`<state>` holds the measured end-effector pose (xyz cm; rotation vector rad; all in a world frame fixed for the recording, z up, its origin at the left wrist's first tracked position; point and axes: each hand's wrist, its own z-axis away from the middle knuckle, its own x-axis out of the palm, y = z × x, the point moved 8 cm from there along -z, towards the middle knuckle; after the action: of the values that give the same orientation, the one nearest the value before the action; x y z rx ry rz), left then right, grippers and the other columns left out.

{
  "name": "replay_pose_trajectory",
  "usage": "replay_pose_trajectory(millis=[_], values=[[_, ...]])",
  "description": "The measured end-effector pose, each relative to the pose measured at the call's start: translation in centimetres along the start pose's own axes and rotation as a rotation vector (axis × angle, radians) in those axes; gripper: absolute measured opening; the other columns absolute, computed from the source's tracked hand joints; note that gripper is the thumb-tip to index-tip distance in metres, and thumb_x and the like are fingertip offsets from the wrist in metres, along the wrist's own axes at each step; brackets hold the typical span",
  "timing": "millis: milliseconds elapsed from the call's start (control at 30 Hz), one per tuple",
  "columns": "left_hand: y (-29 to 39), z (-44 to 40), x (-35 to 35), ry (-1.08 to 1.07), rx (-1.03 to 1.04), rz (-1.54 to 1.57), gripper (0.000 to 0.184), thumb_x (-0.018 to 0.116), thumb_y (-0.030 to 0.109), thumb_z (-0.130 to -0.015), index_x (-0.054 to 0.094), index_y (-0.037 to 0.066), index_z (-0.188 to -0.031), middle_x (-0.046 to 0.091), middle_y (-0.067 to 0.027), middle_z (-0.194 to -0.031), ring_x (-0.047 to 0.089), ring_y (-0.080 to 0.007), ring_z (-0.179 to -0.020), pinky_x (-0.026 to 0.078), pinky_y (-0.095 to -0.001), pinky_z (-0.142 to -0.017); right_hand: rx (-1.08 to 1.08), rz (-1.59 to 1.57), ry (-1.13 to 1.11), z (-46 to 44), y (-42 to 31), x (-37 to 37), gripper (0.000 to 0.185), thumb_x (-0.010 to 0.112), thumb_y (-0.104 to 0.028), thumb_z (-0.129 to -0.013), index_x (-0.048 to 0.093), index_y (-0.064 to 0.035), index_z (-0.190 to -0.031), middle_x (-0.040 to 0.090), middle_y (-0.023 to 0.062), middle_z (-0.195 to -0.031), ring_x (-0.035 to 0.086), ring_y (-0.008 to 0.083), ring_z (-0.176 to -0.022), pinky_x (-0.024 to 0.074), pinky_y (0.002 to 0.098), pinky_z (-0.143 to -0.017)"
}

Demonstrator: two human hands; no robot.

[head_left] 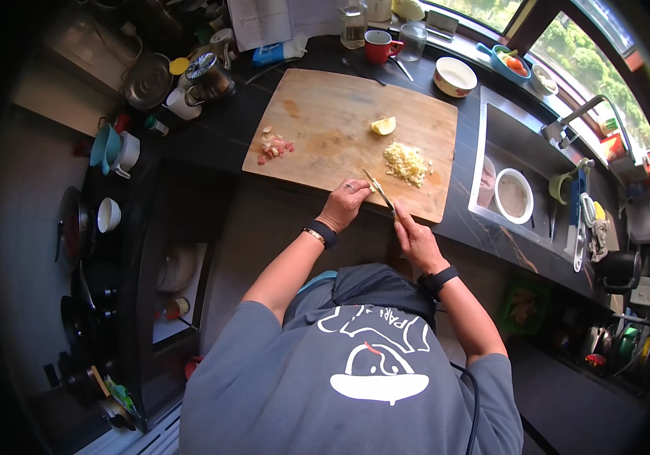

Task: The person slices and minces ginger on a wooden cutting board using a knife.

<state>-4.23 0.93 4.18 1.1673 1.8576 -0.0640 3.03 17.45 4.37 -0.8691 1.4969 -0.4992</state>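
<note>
My right hand (418, 243) grips a knife (379, 188), whose blade points up and to the left over the near edge of the wooden cutting board (340, 98). Close beside the blade, my left hand (346, 203) has its fingers pinched together at the board's near edge. What they hold is mostly hidden; a bit of something pale shows by the fingertips. Beyond the knife lies a heap of finely chopped pale yellow pieces (406, 164), with a pale yellow wedge (383, 126) behind it. Small pinkish pieces (275, 147) are gathered at the board's left side.
A metal sink (484, 125) to the right contains a white round tub (514, 196). Behind the board stand a red mug (380, 48), a glass jar (413, 42) and a white bowl (455, 77). On the left are a metal pot (209, 76) and a white cup (182, 104).
</note>
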Motion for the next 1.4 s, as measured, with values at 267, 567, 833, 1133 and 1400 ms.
replay_pose_trajectory(millis=[267,567,833,1133,1400], values=[[-0.2,0.2,0.2,0.006,-0.010,0.016,0.017,0.065,0.001,-0.082,0.068,0.006,-0.098,0.068,-0.0088,-0.103,0.065,-0.0274,-0.096,0.054,-0.0367,-0.084,0.044,0.100,-0.075,-0.1,-0.3,0.3,0.048,0.056,-0.019,-0.098,0.045,-0.0160,-0.145,0.067,0.0236,-0.082,0.066,0.0421,-0.075,0.0524,0.0495,-0.068],[0.2,0.0,-0.2,0.030,-0.005,0.024,0.015,0.067,0.000,-0.083,0.068,0.005,-0.097,0.068,-0.0096,-0.102,0.065,-0.0290,-0.093,0.054,-0.0373,-0.084,0.149,0.046,-0.102,-0.7,1.6,1.6,0.047,0.055,-0.024,-0.099,0.046,-0.0163,-0.145,0.068,0.0268,-0.089,0.066,0.0455,-0.081,0.0519,0.0523,-0.072],[0.3,-0.1,-0.2,0.032,-0.040,0.035,0.014,0.070,0.002,-0.084,0.068,0.005,-0.098,0.067,-0.0097,-0.100,0.064,-0.0299,-0.092,0.053,-0.0379,-0.083,0.199,-0.135,0.097,-1.3,3.0,-1.2,0.044,0.056,-0.016,-0.100,0.051,-0.0122,-0.143,0.069,0.0241,-0.096,0.070,0.0309,-0.086,0.0522,0.0362,-0.079],[0.2,-0.1,-0.2,0.055,-0.068,0.067,0.016,0.070,0.000,-0.083,0.068,0.004,-0.098,0.066,-0.0106,-0.100,0.063,-0.0308,-0.094,0.053,-0.0384,-0.084,0.126,0.079,0.042,-1.7,3.4,-2.0,0.047,0.058,-0.021,-0.098,0.050,-0.0179,-0.144,0.065,0.0223,-0.120,0.066,0.0404,-0.105,0.0533,0.0449,-0.088],[0.7,-0.5,0.5,0.073,-0.077,0.080,0.016,0.070,0.001,-0.084,0.068,0.004,-0.099,0.065,-0.0109,-0.101,0.063,-0.0309,-0.095,0.053,-0.0384,-0.084,0.263,-0.104,0.065,-2.0,4.0,-2.6,0.046,0.058,-0.022,-0.097,0.052,-0.0205,-0.143,0.066,0.0222,-0.119,0.063,0.0413,-0.110,0.0522,0.0446,-0.092]])
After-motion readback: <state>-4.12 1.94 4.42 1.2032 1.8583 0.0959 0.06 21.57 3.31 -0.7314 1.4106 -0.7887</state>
